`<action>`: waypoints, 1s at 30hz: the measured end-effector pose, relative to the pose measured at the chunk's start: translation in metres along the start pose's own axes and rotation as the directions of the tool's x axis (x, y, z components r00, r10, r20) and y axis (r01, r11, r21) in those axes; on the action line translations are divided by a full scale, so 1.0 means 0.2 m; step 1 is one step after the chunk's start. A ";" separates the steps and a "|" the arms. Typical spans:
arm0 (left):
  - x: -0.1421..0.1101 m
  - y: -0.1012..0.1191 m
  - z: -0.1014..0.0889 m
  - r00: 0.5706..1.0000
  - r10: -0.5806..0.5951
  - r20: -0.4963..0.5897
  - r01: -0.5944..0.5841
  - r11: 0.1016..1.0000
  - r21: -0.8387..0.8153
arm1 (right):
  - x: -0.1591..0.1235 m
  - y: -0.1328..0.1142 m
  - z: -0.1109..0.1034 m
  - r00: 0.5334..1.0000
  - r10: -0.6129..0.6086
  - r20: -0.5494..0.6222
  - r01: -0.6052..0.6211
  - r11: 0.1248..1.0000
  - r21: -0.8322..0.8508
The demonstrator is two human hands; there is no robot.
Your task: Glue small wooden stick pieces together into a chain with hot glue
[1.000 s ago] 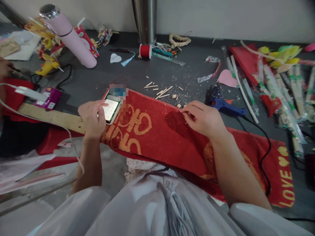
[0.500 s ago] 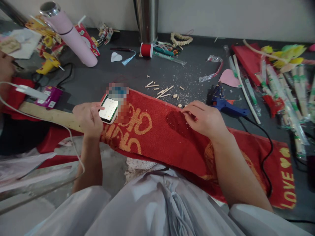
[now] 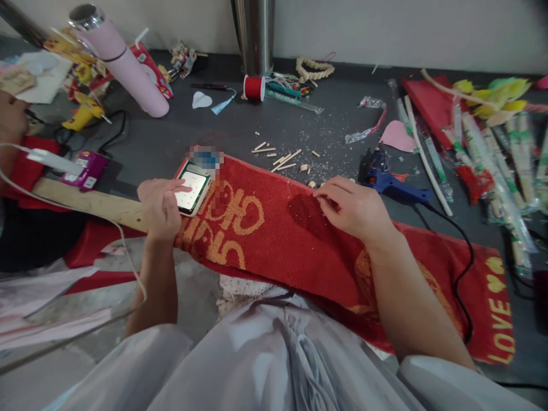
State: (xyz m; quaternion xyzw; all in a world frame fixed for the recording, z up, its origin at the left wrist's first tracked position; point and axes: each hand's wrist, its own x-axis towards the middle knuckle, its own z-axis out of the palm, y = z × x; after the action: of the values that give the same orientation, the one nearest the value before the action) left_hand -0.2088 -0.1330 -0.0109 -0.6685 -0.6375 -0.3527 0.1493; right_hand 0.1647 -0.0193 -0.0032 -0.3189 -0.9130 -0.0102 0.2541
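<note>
A red towel point(image 3: 274, 234) with gold lettering lies across the dark table edge. On its left end lies a phone point(image 3: 192, 189) with a lit screen. My left hand point(image 3: 160, 206) rests beside the phone, one finger stretched out onto the screen and the others curled. My right hand point(image 3: 353, 206) rests on the towel near its far edge, fingertips pinched together on something I cannot make out. A wooden ruler point(image 3: 89, 202) runs left from under my left hand.
A blue glue gun point(image 3: 391, 181) with a black cord lies right of my right hand. Wood bits point(image 3: 282, 160) and dust are scattered beyond the towel. A pink tube point(image 3: 124, 65), red thread spool point(image 3: 253, 87), metal post point(image 3: 253, 34) and wrapped sticks point(image 3: 492, 154) crowd the back and right.
My left hand's finger has shifted slightly over the phone screen. The right hand has stayed in place on the towel.
</note>
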 end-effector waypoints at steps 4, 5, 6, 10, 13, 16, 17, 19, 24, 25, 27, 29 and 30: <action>-0.01 -0.04 0.02 0.987 0.027 -0.156 -0.030 0.999 -0.016 | 0.00 0.00 0.00 1.000 0.011 0.016 -0.011 1.000 -0.007; -0.02 -0.04 0.03 0.989 0.033 -0.143 -0.035 0.999 -0.011 | 0.00 0.00 0.00 1.000 0.012 0.017 -0.012 1.000 -0.010; -0.02 -0.04 0.03 0.991 0.037 -0.127 -0.038 0.999 -0.007 | 0.00 0.00 0.00 1.000 0.011 0.016 -0.011 1.000 -0.013; -0.01 -0.03 0.03 0.995 0.019 -0.098 -0.018 1.000 0.003 | 0.01 -0.01 0.00 1.000 -0.009 -0.006 0.008 1.000 -0.019; -0.01 -0.01 0.02 0.993 0.017 -0.114 -0.016 1.000 0.005 | 0.00 -0.01 -0.01 1.000 -0.022 -0.020 0.021 1.000 -0.022; -0.01 0.00 0.02 0.996 0.005 -0.092 -0.002 0.999 0.035 | 0.00 -0.01 0.00 0.999 -0.030 -0.026 0.029 0.999 -0.022; -0.01 0.00 0.02 0.997 -0.009 -0.077 0.013 0.999 0.049 | 0.00 -0.01 0.00 0.999 -0.031 -0.024 0.031 0.999 -0.021; -0.01 0.00 0.02 0.998 -0.032 -0.059 0.036 0.997 0.069 | 0.00 -0.01 0.00 0.999 -0.032 -0.014 0.032 0.999 -0.016; 0.00 0.00 0.02 0.996 0.006 -0.087 -0.002 0.999 0.047 | 0.00 0.00 0.01 1.000 -0.018 0.003 0.018 1.000 0.005; 0.01 0.00 0.02 0.996 0.007 -0.089 -0.004 0.999 0.042 | 0.00 0.00 0.01 1.000 -0.015 0.004 0.015 1.000 0.007; 0.01 0.00 0.02 0.995 0.006 -0.100 -0.002 0.999 0.039 | 0.00 0.00 0.01 1.000 -0.015 0.006 0.015 1.000 0.008; 0.01 -0.01 0.02 0.994 0.011 -0.113 -0.006 0.999 0.041 | 0.00 0.00 0.01 1.000 -0.018 0.006 0.018 1.000 0.008; 0.00 -0.01 0.02 0.993 0.013 -0.117 -0.008 0.999 0.043 | 0.00 0.00 0.01 1.000 -0.016 0.006 0.016 1.000 0.008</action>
State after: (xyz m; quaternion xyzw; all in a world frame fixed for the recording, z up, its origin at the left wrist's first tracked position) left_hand -0.2095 -0.1292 -0.0141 -0.6467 -0.6315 -0.3767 0.2026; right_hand 0.1638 -0.0196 -0.0056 -0.3106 -0.9164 -0.0073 0.2524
